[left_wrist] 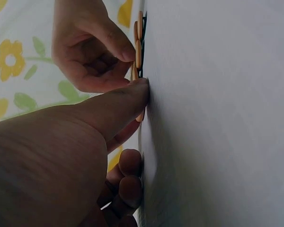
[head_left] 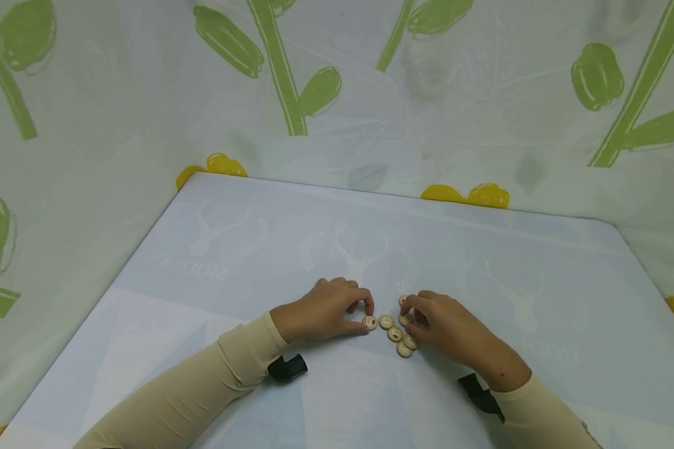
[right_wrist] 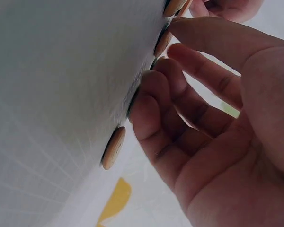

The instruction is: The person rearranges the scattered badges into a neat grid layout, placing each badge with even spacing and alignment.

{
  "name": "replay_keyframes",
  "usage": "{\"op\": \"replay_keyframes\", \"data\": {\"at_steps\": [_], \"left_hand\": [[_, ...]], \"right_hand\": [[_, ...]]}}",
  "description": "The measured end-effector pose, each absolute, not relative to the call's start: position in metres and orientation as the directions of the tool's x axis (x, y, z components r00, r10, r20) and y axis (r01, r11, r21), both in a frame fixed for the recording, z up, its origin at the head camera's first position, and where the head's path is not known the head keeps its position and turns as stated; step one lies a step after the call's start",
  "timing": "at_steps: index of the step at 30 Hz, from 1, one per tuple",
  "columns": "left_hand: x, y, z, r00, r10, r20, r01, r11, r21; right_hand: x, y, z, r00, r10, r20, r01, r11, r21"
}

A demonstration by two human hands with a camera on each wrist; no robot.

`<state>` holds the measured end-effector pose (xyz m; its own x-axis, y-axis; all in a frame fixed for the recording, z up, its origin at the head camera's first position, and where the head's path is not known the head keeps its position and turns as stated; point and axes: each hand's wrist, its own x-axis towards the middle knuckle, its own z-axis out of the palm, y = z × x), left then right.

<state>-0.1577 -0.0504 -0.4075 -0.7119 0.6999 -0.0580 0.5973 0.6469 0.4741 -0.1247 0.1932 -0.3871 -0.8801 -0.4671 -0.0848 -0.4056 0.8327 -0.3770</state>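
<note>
Several round wooden buttons lie in a small cluster on the table, among them a middle button (head_left: 395, 334) and a front one (head_left: 404, 349). At the cluster's left end, my left hand (head_left: 328, 312) pinches a button (head_left: 369, 322) between thumb and forefinger, flat on the tabletop. My right hand (head_left: 446, 324) comes in from the other side, thumb and forefinger around another button (head_left: 404, 319) that they partly cover. Close by its fingers, one more button (right_wrist: 113, 147) lies flat in the right wrist view. Edge-on buttons (left_wrist: 138, 53) appear beyond the left thumb in the left wrist view.
The pale blue-and-white table (head_left: 337, 399) carries faint deer prints. Behind it hangs a white cloth (head_left: 371, 112) with green stems and yellow flowers. A black strap piece (head_left: 288, 368) sits under the left wrist, another (head_left: 481, 396) under the right.
</note>
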Motion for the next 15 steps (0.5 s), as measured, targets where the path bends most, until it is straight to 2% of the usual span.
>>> {"op": "replay_keyframes", "data": {"at_steps": [8, 15], "left_hand": [[-0.158, -0.05, -0.407, -0.713, 0.699, -0.06, 0.598, 0.65, 0.468], [-0.157, -0.05, -0.406, -0.713, 0.698, -0.063, 0.597, 0.652, 0.467]], "right_hand": [[-0.123, 0.199, -0.386, -0.885, -0.457, -0.088, -0.391, 0.832, -0.394], [-0.122, 0.206, -0.384, -0.862, -0.493, -0.121, -0.402, 0.809, -0.43]]}}
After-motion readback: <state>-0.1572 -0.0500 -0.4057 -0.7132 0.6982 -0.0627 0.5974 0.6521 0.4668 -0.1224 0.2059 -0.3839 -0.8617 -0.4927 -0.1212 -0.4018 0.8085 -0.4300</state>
